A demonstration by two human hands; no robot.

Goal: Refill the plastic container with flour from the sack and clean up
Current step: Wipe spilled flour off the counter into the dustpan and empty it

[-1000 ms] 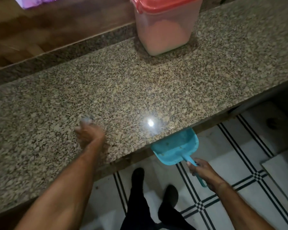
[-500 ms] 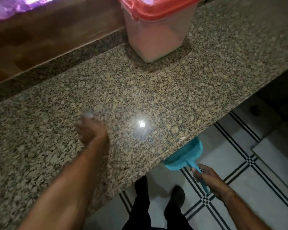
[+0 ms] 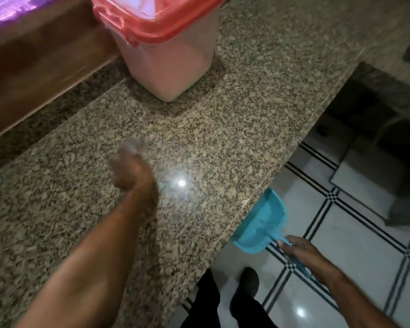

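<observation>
A translucent plastic container (image 3: pixel 168 65) with a red lid stands at the back of the granite counter (image 3: pixel 246 119); pale flour shows through its walls. My left hand (image 3: pixel 130 169) lies on the counter in the middle, blurred by motion, with whitish fingertips; whether it holds anything I cannot tell. My right hand (image 3: pixel 305 254) grips the handle of a blue dustpan (image 3: pixel 263 226). The pan's mouth sits just under the counter's front edge. The sack is out of view.
A brown wooden ledge (image 3: pixel 40 58) runs behind the counter at the left. White floor tiles with black stripe lines (image 3: pixel 341 233) lie below at the right. My dark trousers and shoes (image 3: pixel 242 294) stand close to the counter's edge.
My left hand has slid to the right across the counter. The dustpan stays under the edge in my right hand. The view has shifted, bringing the container closer.
</observation>
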